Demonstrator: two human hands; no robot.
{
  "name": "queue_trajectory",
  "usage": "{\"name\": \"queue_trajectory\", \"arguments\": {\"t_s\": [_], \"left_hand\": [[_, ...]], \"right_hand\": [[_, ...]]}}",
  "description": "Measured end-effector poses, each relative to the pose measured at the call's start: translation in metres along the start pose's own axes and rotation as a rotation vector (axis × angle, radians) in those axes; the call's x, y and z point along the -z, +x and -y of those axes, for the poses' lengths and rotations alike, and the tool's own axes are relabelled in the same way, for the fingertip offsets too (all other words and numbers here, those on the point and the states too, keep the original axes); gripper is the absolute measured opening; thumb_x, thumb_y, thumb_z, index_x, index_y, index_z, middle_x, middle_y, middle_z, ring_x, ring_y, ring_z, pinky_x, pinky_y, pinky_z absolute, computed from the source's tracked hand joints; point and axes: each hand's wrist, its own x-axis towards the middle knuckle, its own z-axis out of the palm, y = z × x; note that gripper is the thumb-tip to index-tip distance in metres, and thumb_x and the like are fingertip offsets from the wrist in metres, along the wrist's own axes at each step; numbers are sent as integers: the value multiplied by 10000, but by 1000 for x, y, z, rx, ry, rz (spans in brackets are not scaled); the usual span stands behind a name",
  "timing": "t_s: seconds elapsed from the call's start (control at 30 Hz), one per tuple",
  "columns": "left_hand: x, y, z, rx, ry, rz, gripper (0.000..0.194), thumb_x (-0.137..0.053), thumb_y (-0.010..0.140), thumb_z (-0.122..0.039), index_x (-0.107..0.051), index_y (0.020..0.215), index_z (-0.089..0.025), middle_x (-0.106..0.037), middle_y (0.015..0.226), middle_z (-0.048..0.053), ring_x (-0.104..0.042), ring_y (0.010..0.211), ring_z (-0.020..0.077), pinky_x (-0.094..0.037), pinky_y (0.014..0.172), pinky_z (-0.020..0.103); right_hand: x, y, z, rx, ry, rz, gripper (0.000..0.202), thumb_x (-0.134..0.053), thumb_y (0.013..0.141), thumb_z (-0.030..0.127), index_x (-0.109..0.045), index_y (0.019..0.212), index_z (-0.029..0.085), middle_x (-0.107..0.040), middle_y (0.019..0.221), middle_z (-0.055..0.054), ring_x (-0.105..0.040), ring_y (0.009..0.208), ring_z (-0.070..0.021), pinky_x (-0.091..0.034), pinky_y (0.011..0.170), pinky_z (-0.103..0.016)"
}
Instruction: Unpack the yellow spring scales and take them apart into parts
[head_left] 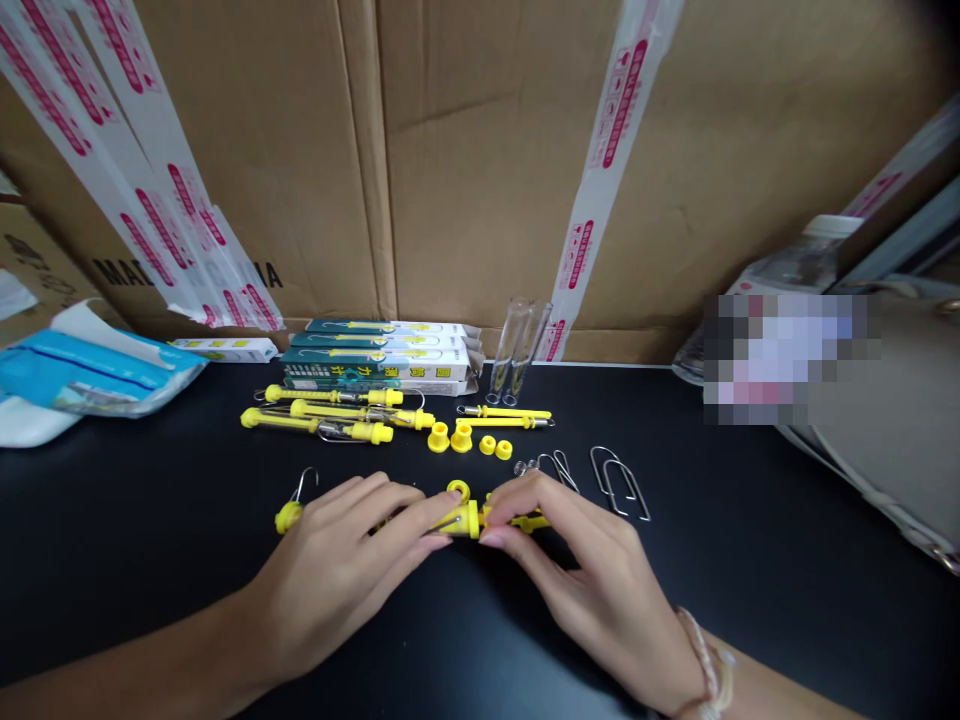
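Note:
My left hand [360, 560] is closed round a yellow-capped tube [466, 520] lying sideways; a yellow end with a metal hook [288, 516] sticks out to its left. At the tube's right end, my right hand [577, 570] pinches a small yellow part [531, 521], mostly hidden by the fingers. A yellow ring [458, 490] sits just behind the tube's end. Beyond my hands are yellow caps [461, 437], two yellow rods with springs [510, 421], and several yellow spring scales [319, 425]. Springs and bent wires [559, 468] lie behind my right hand.
Stacked small boxes [382, 355] and two clear tubes [517, 350] stand before a large cardboard box [487, 180]. Large wire hooks [619, 483] lie on the black table [420, 650]. A blue packet [97, 360] is at left; a bottle [795, 265] and bag [885, 420] are at right.

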Motion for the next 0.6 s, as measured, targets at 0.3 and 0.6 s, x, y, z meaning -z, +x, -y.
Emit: {"name": "queue_trajectory", "arguments": {"t_s": [0.3, 0.6], "left_hand": [[-1, 1, -2, 25, -44, -40, 239, -471, 1052, -276, -669, 1163, -200, -773, 974, 6, -706, 794, 139, -551, 787, 271], [0, -1, 0, 17, -76, -52, 213, -484, 1045, -263, -667, 1134, -197, -775, 959, 10, -712, 792, 136, -556, 779, 264]], "right_hand": [[3, 3, 7, 71, 24, -31, 171, -721, 870, 89, -669, 986, 203, -706, 954, -44, -692, 899, -173, -578, 807, -257], [2, 2, 6, 25, -13, -89, 269, -734, 869, 124, -677, 1119, 204, -740, 999, -47, -716, 882, -177, -594, 797, -249]]}}
